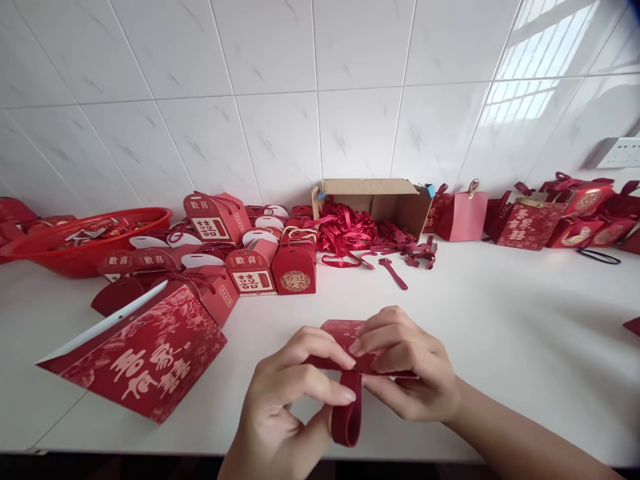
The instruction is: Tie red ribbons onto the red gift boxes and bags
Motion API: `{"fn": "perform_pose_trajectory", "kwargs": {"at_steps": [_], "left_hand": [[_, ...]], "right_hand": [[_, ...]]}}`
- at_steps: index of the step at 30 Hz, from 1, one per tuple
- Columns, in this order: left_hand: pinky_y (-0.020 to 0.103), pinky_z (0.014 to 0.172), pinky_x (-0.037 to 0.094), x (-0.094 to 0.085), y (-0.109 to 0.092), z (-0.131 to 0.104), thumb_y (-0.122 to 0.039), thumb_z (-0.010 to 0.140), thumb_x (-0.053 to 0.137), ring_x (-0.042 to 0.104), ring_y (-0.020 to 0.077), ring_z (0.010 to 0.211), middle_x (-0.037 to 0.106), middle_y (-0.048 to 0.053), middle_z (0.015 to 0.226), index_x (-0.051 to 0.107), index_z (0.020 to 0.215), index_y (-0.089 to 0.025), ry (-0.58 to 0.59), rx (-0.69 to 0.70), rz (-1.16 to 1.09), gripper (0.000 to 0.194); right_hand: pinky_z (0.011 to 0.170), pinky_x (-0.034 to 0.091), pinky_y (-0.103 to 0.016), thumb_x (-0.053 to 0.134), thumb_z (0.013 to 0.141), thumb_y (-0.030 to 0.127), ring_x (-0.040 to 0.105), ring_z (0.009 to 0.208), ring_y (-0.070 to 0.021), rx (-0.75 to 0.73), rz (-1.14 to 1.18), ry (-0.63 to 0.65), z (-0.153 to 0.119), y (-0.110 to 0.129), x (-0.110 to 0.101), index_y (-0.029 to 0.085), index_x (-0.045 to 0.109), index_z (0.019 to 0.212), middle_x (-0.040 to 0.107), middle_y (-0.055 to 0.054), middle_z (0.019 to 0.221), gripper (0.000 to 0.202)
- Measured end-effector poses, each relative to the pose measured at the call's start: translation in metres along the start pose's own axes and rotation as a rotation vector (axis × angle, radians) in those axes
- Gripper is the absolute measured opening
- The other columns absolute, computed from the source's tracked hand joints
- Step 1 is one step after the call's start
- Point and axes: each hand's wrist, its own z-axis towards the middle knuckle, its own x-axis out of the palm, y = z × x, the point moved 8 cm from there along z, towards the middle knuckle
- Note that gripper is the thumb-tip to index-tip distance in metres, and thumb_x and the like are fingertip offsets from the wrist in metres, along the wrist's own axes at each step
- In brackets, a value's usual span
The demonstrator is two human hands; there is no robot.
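Low over the front of the table, my two hands work close together on one red paper gift box (345, 331). My left hand (295, 393) pinches a dark red ribbon loop (347, 427) between thumb and fingers, its round end hanging toward me. The loop meets the box's edge between my hands. My right hand (407, 363) grips the box, fingers on top and thumb below. Fingers cover much of the box, so its full shape is hidden.
At left lies a large flat red box (150, 353) with gold writing. Behind it stand small red candy boxes (253, 273) and a red basin (85, 240). A cardboard box (373, 187) spills red ribbons (345, 230). Finished-looking red bags (533, 223) line the right wall.
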Motion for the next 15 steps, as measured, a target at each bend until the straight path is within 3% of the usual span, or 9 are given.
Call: {"fn": "perform_pose_trajectory", "kwargs": {"at_steps": [7, 15], "left_hand": [[0.038, 0.075, 0.055, 0.0021, 0.0008, 0.0008, 0.001, 0.073, 0.063, 0.066, 0.0213, 0.081, 0.071, 0.006, 0.087, 0.066, 0.082, -0.025, 0.014, -0.005, -0.062, 0.028], [0.034, 0.075, 0.054, 0.0038, 0.0023, -0.0009, 0.001, 0.074, 0.063, 0.065, 0.0195, 0.080, 0.070, 0.005, 0.085, 0.063, 0.085, -0.024, 0.018, 0.006, -0.048, 0.027]], "right_hand": [[0.066, 0.049, -0.033, 0.056, 0.085, 0.014, 0.066, 0.073, -0.0171, -0.024, -0.030, 0.012, -0.0043, -0.0002, 0.0026, 0.019, 0.051, 0.088, 0.070, -0.005, 0.074, 0.008], [0.065, 0.046, -0.033, 0.060, 0.080, 0.015, 0.063, 0.066, -0.0156, 0.091, 0.035, -0.002, -0.0033, -0.0072, 0.0024, 0.019, 0.050, 0.087, 0.069, -0.005, 0.073, 0.012]]}}
